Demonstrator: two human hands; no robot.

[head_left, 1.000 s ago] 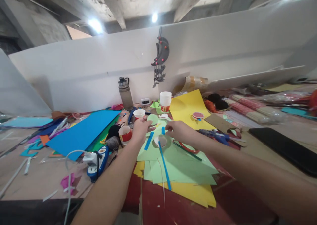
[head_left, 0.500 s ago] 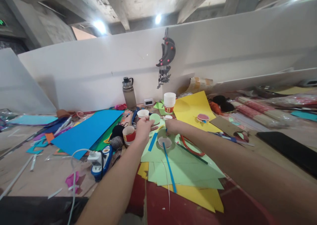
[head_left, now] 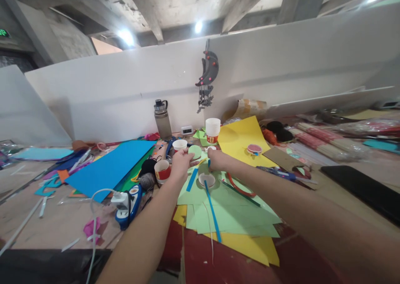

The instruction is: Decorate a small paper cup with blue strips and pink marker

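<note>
My left hand (head_left: 183, 164) pinches a round, light green paper disc (head_left: 195, 152) by its edge, upright above the green sheets (head_left: 231, 217). Just right of it, my right hand (head_left: 218, 160) is closed with its fingertips pointing down; a small blue piece (head_left: 209, 162) shows at them, and what they grip is mostly hidden. A white round piece (head_left: 211, 148) lies behind that hand, partly covered. In front of both hands sits a shallow white paper disc or cup base (head_left: 206, 180), with a long blue paper strip (head_left: 213, 213) running from it toward me. A shorter blue strip (head_left: 192, 180) lies to its left.
Paper cups (head_left: 162, 171) stand left, with a stack of cups (head_left: 213, 130) behind. A bottle (head_left: 162, 121), a power strip (head_left: 128, 209), blue card (head_left: 112, 165), yellow card (head_left: 242, 136), red tubing (head_left: 239, 186) and a black tablet-like slab (head_left: 362, 188) surround the work area.
The view has shifted slightly. My left hand still holds the green disc, and my right hand stays closed at nearly the same spot.
</note>
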